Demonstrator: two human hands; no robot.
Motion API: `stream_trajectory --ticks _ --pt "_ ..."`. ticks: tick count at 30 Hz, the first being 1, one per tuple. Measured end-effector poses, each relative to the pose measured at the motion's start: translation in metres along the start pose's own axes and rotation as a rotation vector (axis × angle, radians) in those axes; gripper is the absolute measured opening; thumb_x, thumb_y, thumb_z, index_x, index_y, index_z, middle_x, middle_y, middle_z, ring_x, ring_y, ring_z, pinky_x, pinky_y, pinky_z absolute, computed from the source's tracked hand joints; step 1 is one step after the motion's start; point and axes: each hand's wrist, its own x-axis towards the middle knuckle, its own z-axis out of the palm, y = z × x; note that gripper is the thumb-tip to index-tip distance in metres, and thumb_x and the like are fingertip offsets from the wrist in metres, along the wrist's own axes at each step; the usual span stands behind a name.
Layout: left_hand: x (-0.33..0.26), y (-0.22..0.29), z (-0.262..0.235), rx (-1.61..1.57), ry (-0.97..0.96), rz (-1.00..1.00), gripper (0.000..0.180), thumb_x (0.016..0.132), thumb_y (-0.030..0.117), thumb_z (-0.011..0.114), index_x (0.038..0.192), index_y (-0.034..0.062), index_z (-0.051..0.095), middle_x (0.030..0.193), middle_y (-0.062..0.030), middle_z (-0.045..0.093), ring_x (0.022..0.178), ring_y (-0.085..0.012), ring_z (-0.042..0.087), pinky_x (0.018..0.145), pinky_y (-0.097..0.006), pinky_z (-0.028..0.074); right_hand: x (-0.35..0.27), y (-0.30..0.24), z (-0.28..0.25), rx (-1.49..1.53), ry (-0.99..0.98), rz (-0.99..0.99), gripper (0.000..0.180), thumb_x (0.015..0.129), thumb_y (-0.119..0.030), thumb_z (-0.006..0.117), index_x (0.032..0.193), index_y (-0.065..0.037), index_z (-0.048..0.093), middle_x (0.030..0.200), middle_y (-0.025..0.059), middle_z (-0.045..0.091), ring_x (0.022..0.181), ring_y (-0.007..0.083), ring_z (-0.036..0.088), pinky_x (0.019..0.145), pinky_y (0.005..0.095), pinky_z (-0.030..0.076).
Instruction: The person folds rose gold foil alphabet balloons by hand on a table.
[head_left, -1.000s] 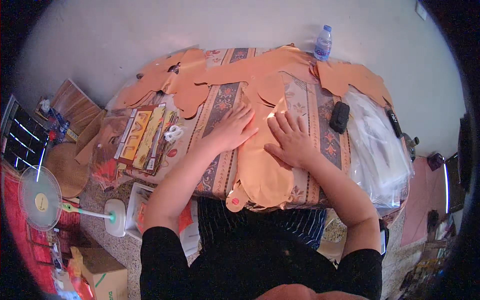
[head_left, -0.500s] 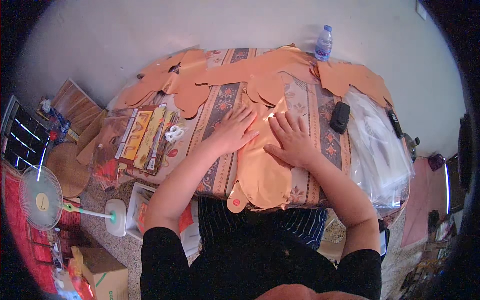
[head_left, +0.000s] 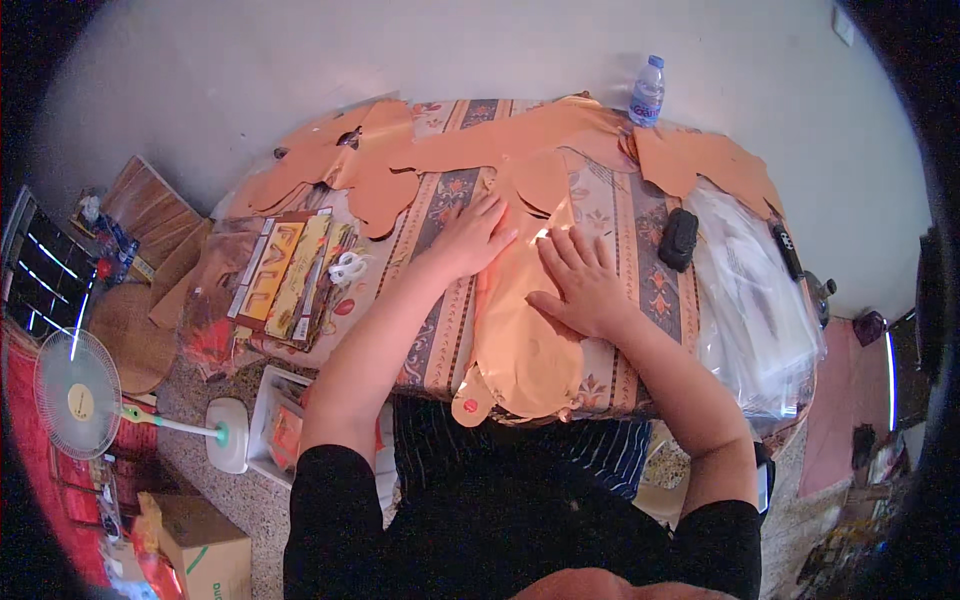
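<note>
A flat, shiny orange-gold foil piece (head_left: 527,350) with rounded ends lies lengthwise on the table in front of me, its near end at the table's edge. A small round tab with a red dot sticks out at its near left corner. My left hand (head_left: 470,237) rests on the foil's upper left side, fingers stretched forward. Lying flat with fingers spread, my right hand (head_left: 583,285) presses on its right side. Beyond my hands, larger matte orange pieces (head_left: 480,143) with curved outlines spread across the far side of the table and partly overlap the foil.
On the left lie stacked printed packets (head_left: 285,275) and a white cord bundle (head_left: 348,268). Clear plastic sleeves (head_left: 750,310) and a black case (head_left: 679,240) are on the right. A water bottle (head_left: 648,92) stands at the back. A fan (head_left: 80,400) is beside the table.
My left hand has slid slightly forward along the foil's left side. My right hand stays in nearly the same place.
</note>
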Motion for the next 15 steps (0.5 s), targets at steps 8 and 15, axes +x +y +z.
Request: stream_trajectory --ticks 8,15 --pt "0.013 0.004 0.005 0.133 -0.031 -0.036 0.066 0.096 0.046 0.04 0.143 0.0008 0.031 0.152 -0.017 0.025 0.142 -0.028 0.02 0.114 -0.047 0.016 0.0 0.001 0.0 -0.001 0.018 -0.011 0.079 0.087 -0.059 0.048 0.143 -0.006 0.032 0.149 0.0161 0.03 0.139 0.0358 0.024 0.112 0.0526 0.015" --pt "-0.012 0.008 0.004 0.086 -0.057 0.045 0.068 0.095 0.047 0.04 0.144 -0.0002 0.029 0.152 -0.0167 0.025 0.143 -0.0286 0.019 0.114 -0.049 0.014 -0.002 0.005 0.005 -0.018 0.064 -0.039 0.079 0.087 -0.058 0.049 0.143 -0.005 0.032 0.148 0.0163 0.031 0.138 0.0367 0.025 0.112 0.0527 0.016"
